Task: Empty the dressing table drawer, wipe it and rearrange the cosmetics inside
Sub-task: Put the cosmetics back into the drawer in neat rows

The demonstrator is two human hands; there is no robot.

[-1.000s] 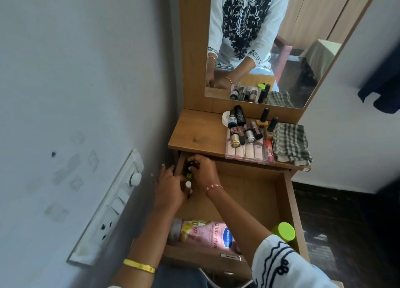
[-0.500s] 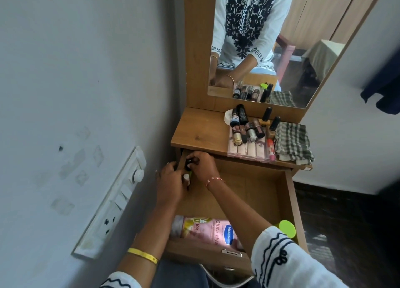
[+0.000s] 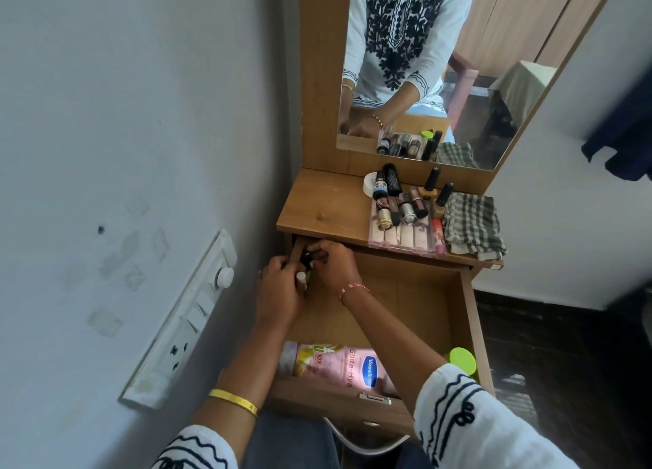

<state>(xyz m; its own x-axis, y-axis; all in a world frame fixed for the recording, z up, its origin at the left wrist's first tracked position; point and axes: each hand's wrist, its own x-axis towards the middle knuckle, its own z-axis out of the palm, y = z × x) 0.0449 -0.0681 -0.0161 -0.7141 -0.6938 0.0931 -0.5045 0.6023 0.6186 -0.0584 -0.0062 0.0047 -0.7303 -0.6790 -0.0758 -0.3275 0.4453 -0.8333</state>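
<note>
Both hands are bunched together at the far left corner of the open drawer (image 3: 434, 292), mid-frame just under the desk (image 3: 317, 214) edge. The left hand (image 3: 278, 292) has its fingers curled round a little white-capped bottle (image 3: 301, 278), with something lime green peeking out right beside it. The right hand (image 3: 333, 264) is pinching a small black-capped item (image 3: 306, 257) at the very back corner; can't tell exactly what it is, too small and half covered.

The bit that matters for the next move: most of the cosmetics (image 3: 402, 211) are not in the drawer yet. They sit in a clear tray on the desk, up and to the right of the hands, beside a checked cloth (image 3: 472, 221). So my guess is the right hand is the nearer one for reaching them.

Lower in the frame, a pink lotion bottle (image 3: 338, 366) lies on its side along the drawer's front wall, long axis running left-right, with a lime green lid (image 3: 462, 359) in the right front corner. The middle of the drawer floor is bare wood, so rearranging looks barely underway.
</note>
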